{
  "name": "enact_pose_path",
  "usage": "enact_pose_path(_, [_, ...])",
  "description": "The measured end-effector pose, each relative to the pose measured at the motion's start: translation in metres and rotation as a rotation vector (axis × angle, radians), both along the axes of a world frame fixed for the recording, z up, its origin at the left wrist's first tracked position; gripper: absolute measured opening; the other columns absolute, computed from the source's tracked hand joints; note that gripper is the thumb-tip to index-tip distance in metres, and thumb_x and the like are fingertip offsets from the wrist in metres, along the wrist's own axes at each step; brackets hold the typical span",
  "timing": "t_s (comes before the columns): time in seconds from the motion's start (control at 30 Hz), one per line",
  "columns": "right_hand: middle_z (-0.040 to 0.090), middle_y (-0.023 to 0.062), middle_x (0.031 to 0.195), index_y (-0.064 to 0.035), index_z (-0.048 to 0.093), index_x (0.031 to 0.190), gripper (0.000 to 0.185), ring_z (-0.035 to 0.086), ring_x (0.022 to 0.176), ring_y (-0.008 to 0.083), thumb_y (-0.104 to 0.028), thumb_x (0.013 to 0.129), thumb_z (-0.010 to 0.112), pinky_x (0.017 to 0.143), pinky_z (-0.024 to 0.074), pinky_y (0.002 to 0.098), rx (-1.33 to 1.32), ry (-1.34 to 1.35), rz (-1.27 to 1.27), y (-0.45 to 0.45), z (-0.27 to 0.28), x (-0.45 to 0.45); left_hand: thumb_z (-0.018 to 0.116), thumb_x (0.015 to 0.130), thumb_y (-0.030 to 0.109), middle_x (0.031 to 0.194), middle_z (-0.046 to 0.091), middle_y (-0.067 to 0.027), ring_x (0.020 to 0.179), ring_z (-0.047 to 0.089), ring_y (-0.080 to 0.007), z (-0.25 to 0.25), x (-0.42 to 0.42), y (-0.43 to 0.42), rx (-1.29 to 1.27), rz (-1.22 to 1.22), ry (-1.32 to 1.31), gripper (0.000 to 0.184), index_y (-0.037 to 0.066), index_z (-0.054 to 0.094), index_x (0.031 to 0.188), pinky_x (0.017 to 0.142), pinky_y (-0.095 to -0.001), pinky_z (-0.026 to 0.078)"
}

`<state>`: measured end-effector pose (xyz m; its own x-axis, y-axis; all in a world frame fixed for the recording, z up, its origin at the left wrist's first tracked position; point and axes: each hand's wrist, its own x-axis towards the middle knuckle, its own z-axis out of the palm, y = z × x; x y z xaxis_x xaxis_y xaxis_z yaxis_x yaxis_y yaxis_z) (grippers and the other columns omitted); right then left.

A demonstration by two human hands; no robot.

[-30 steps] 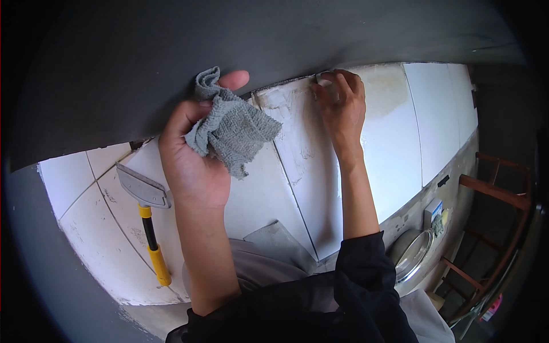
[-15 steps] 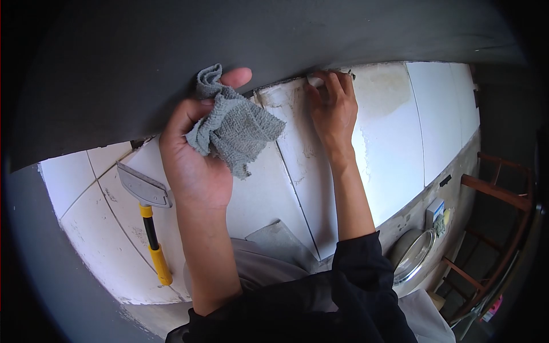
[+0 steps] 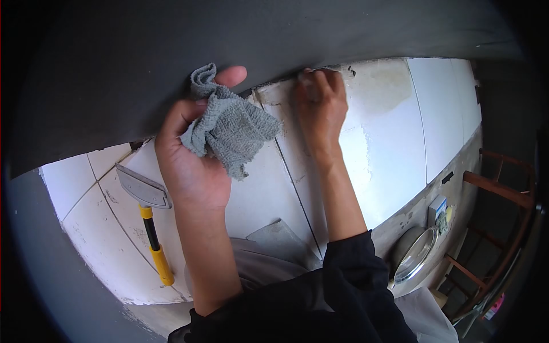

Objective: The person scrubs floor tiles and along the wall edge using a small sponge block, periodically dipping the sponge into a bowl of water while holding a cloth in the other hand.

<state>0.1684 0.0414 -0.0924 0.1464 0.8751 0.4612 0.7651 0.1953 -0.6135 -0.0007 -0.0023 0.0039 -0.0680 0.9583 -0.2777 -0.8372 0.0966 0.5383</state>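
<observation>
My left hand (image 3: 191, 168) is closed round a crumpled grey-green cloth (image 3: 237, 134), which hangs over the palm and fingers. One fingertip sticks out past the cloth, close to the dark wall. At the seam where the white tiles (image 3: 389, 154) meet the dark wall (image 3: 274, 34), my right hand (image 3: 323, 108) presses down with its fingers curled. A small pale thing shows at those fingertips, mostly hidden by them. Brownish stains mark the tiles around this hand. Left of my left forearm lies a scraper (image 3: 146, 191) with a wide grey head and a yellow and black handle.
A grey flat piece (image 3: 283, 240) lies between my forearms. On the right, a round metal basin (image 3: 414, 254) stands on the grey floor beside a small blue and white box (image 3: 437, 208). Beyond it is a reddish-brown frame (image 3: 497, 191).
My right hand has slid left along the seam, its fingers curling more tightly. The left hand and its cloth have shifted only slightly left.
</observation>
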Motion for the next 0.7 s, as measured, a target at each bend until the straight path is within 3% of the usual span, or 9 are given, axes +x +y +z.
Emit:
enact_pose_path(0.07, [0.061, 0.0177, 0.1, -0.0023, 0.069, 0.097, 0.024, 0.063, 0.087, 0.0311, 0.002, 0.073, 0.07, 0.072, 0.0551, 0.0377, 0.056, -0.065, 0.105, -0.007, -0.004, -0.01, 0.043, 0.086, 0.014, 0.113, 0.066, -0.0208, 0.086, 0.067, -0.0183, 0.001, 0.002, 0.0, -0.006, 0.009, 0.005, 0.038, -0.007, 0.06, 0.112, 0.08, -0.0321, 0.056])
enact_pose_path(0.3, [0.062, 0.0151, 0.096, -0.0016, 0.068, 0.095, 0.021, 0.062, 0.088, 0.032, 0.002, 0.075, 0.069, 0.073, 0.0537, 0.0384, 0.028, 0.02, 0.004, -0.007, 0.0, -0.013, 0.042, 0.086, 0.014, 0.115, 0.065, -0.0218, 0.087, 0.067, -0.0189, -0.001, -0.002, -0.001, -0.015, 0.014, 0.027, 0.039, -0.007, 0.058, 0.116, 0.081, -0.033, 0.056])
enact_pose_path(0.37, [0.061, 0.0147, 0.095, -0.0015, 0.069, 0.094, 0.019, 0.062, 0.087, 0.0316, 0.002, 0.075, 0.069, 0.072, 0.0536, 0.038, 0.065, 0.01, 0.104, -0.012, -0.003, -0.026, 0.042, 0.087, 0.014, 0.115, 0.065, -0.0221, 0.087, 0.067, -0.0189, -0.002, -0.001, 0.0, -0.035, 0.018, 0.015, 0.039, -0.007, 0.058, 0.116, 0.081, -0.033, 0.056])
enact_pose_path(0.47, [0.061, 0.0156, 0.093, -0.0009, 0.069, 0.093, 0.019, 0.062, 0.086, 0.0318, 0.002, 0.074, 0.069, 0.072, 0.0533, 0.0399, 0.05, -0.001, 0.118, -0.012, -0.004, -0.02, 0.029, 0.099, 0.025, 0.096, 0.063, -0.0065, 0.08, 0.061, -0.0109, 0.014, 0.011, 0.002, -0.176, 0.079, 0.232, 0.046, 0.0, 0.059, 0.121, 0.076, -0.026, 0.054])
enact_pose_path(0.63, [0.063, 0.0117, 0.096, -0.0072, 0.069, 0.09, 0.017, 0.065, 0.082, 0.0295, -0.002, 0.075, 0.072, 0.07, 0.0556, 0.037, 0.073, -0.015, -0.03, -0.005, -0.006, -0.016, 0.03, 0.1, 0.026, 0.084, 0.052, -0.0061, 0.073, 0.053, -0.0124, 0.009, 0.007, 0.003, -0.171, 0.089, 0.217, 0.047, -0.004, 0.059, 0.122, 0.075, -0.0267, 0.049])
enact_pose_path(0.7, [0.062, 0.0124, 0.097, -0.0063, 0.069, 0.09, 0.017, 0.065, 0.083, 0.0304, -0.002, 0.074, 0.073, 0.072, 0.0553, 0.0386, 0.088, -0.038, 0.091, -0.012, -0.012, -0.029, 0.031, 0.1, 0.025, 0.082, 0.048, -0.0058, 0.071, 0.05, -0.0127, 0.006, 0.006, 0.004, -0.159, 0.086, 0.203, 0.047, -0.005, 0.058, 0.122, 0.074, -0.0266, 0.047])
